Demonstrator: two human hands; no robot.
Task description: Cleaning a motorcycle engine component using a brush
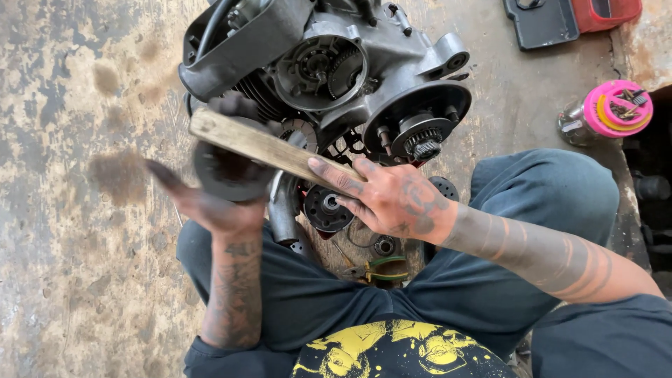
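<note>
We grip a wooden stick (269,148) in our right hand (395,199), fingers closed round it; our left hand (217,185) cups a dark round part (227,171) beneath; next, seemingly, steady tapping beside the engine (336,70).

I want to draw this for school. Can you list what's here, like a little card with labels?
Place: stained concrete floor
Big thing: grey engine, covers off, gears showing
Right hand: holds a wooden stick
Left hand: blurred, cups a dark round part
On the floor: green-handled pliers, pink-lidded jar
Person: sits behind the engine, dark trousers
</note>
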